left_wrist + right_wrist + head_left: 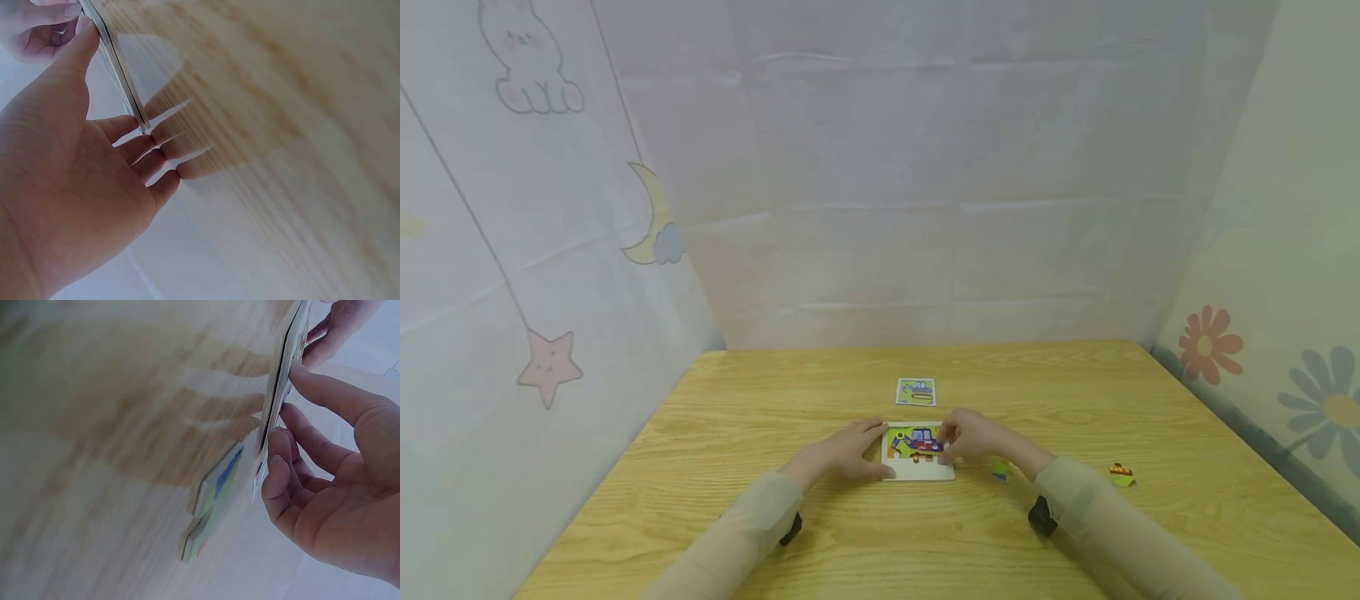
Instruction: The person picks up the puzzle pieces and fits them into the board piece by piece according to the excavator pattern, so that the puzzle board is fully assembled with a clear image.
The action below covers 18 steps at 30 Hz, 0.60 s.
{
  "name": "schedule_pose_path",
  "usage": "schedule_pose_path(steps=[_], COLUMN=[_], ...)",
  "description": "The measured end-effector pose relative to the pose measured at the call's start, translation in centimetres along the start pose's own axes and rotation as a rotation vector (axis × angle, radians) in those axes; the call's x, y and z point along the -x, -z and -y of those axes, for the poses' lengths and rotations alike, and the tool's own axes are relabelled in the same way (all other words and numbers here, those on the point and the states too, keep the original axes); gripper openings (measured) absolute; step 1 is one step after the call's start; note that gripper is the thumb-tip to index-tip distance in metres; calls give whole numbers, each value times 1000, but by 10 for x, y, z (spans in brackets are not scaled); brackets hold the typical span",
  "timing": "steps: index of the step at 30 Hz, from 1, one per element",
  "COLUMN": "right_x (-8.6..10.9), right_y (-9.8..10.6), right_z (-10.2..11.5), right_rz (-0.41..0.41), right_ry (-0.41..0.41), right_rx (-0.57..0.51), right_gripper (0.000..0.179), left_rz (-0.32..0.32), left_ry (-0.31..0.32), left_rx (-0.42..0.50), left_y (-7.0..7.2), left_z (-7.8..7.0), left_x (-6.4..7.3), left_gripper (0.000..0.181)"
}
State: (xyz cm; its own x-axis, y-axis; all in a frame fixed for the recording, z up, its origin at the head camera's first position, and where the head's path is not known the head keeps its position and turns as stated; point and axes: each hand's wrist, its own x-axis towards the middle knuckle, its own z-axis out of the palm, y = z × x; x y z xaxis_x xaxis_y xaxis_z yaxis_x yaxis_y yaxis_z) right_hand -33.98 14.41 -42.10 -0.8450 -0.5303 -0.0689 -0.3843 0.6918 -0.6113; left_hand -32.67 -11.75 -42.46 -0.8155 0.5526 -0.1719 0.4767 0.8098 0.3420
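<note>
A white-framed jigsaw puzzle tray (917, 473) lies on the table, its upper part filled with a purple vehicle on green and its lower strip bare white. My left hand (848, 451) rests along the tray's left side, thumb at the near corner and forefinger at the far one. In the left wrist view, its fingers (134, 149) reach down beside the tray edge, fairly straight. At the tray's right side my right hand (972, 435) pinches a puzzle piece, mostly hidden, thumb and forefinger apart over the picture. The other fingers (281, 478) curl at the edge.
One loose green and blue puzzle piece (1002, 470) lies just right of the tray, below my right wrist. Farther right is another loose piece (1122, 476), orange and green. A small picture card (916, 392) of the vehicle lies beyond the tray. Printed cloth walls (925, 250) surround the table.
</note>
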Motion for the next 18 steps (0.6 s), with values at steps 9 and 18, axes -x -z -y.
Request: schedule_pose_path(steps=[9, 18], right_x=[0, 0], right_y=[-1, 0], right_z=[0, 2], right_rz=[-7, 4], right_ry=[1, 29], right_rx=[20, -23], right_gripper=[25, 23], left_rz=[0, 2], left_ry=[6, 10], left_rx=[1, 11], left_y=[-2, -3], left_z=[2, 2], left_x=[-2, -2], left_gripper=[88, 88])
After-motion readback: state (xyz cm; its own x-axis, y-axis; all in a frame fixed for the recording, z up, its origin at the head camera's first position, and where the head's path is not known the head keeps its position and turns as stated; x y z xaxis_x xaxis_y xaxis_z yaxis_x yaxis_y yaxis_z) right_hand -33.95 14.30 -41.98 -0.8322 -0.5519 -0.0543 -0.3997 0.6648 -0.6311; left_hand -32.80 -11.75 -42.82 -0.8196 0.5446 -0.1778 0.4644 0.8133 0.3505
